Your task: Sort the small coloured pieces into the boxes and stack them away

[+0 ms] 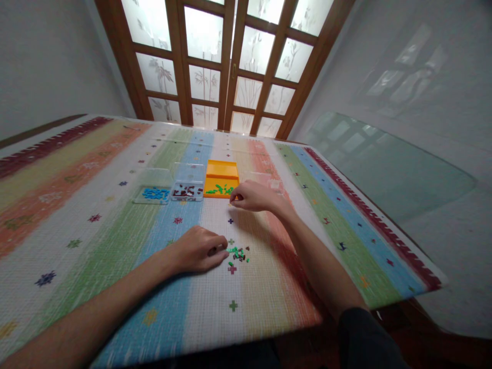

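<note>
Beads (239, 253), a small loose heap of green and dark pieces, lie on the striped cloth (115, 215) just beyond the fingertips of the left hand (198, 249), touching or nearly touching them on the side toward the table's middle. That hand rests palm down, fingers curled narrow and bunched at the heap's near edge; whether a piece is already pinched there is too small to tell. Its forearm runs from the lower left corner across the cloth, so the heap sits straight ahead along the arm's line. The heap itself has no clear long axis, being only a ragged cluster. The right hand (251, 196) is farther up the table, well apart from the heap, with fingers drawn together in a narrow pinch at the front right corner of the orange tray (222, 169); any bead between the tips cannot be made out. Green pieces lie along that tray's near wall. Left of it stand two clear boxes side by side, the dark box (187, 192) touching or just beside the tray and the blue box (152, 195) beyond. Of the two hands, the left is plainly nearer the heap, the right nearer the tray.
</note>
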Tool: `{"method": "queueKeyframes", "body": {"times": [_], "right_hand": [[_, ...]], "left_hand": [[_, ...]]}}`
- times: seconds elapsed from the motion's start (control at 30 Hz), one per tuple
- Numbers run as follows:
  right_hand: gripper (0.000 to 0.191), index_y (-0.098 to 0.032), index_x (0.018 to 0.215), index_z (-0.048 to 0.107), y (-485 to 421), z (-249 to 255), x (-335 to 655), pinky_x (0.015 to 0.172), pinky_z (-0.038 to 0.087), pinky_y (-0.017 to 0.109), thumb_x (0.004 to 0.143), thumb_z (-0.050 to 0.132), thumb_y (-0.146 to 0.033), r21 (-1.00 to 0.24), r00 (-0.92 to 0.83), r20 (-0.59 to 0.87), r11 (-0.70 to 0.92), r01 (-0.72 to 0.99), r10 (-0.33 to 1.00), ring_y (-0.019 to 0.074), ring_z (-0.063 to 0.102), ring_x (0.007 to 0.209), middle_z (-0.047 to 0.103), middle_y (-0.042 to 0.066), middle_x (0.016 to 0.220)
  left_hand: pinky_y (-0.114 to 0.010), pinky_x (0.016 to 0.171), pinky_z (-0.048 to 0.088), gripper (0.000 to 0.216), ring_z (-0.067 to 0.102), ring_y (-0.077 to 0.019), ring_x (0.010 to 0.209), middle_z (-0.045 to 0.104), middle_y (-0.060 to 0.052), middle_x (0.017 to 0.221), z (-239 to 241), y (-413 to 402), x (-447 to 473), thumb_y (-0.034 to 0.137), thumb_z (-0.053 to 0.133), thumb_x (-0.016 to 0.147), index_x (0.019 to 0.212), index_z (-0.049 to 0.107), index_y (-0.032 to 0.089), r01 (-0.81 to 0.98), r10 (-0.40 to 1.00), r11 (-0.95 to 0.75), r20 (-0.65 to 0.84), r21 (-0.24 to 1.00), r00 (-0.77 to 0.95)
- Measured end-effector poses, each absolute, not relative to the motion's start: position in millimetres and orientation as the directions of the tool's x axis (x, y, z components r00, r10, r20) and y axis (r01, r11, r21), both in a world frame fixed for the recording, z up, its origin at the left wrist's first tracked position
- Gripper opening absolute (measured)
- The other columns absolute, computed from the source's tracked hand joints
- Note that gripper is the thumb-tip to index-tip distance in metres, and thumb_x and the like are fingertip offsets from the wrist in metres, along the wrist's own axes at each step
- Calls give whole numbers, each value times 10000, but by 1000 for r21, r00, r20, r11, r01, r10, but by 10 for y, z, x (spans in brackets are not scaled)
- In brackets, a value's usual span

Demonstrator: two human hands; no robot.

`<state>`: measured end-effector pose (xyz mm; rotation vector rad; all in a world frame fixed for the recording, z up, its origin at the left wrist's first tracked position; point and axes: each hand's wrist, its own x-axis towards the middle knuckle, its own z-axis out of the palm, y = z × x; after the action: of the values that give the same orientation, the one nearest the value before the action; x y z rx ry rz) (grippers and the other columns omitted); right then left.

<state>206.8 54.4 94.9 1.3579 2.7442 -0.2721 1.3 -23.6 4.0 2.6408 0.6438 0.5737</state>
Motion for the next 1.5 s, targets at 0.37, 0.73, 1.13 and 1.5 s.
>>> {"method": "queueKeyframes", "body": {"times": [0.37, 0.73, 1.13, 1.5], "right_hand": [[175, -136, 990, 781, 461, 1053, 1995, 602, 386, 217, 863, 694, -219, -397, -769, -438, 667, 630, 466, 103, 563, 620, 723, 21, 768], [192, -146, 1019, 761, 382, 1052, 1913, 641, 370, 235, 839, 714, -192, -352, -793, -203, 713, 606, 574, 111, 554, 649, 698, 13, 782], [177, -145, 997, 784, 449, 1039, 1984, 624, 356, 226, 865, 678, -197, -343, -786, -122, 718, 606, 606, 98, 545, 615, 694, 11, 722], [234, -146, 1016, 797, 732, 794, 2197, 670, 376, 259, 877, 615, -191, -118, -368, 95, 378, 918, 925, 167, 613, 786, 757, 101, 942]], "left_hand": [[-226, 479, 353, 207, 510, -93, 442, 590, 37, 529, 36, -150, -63, 264, 524, 970, 916, 690, 152, 362, 495, -865, 472, 348, 729], [-212, 463, 322, 177, 404, -62, 414, 486, 85, 503, 71, -22, -176, 289, 583, 969, 914, 688, 156, 481, 516, -834, 691, 271, 505], [-212, 474, 322, 177, 398, -64, 419, 455, 86, 502, 120, -37, -172, 276, 567, 969, 954, 688, 148, 506, 584, -792, 662, 341, 469], [-255, 509, 354, 197, 490, -123, 482, 565, 21, 545, 130, -80, -227, 342, 558, 862, 777, 612, 172, 441, 548, -825, 311, 352, 777]]}}
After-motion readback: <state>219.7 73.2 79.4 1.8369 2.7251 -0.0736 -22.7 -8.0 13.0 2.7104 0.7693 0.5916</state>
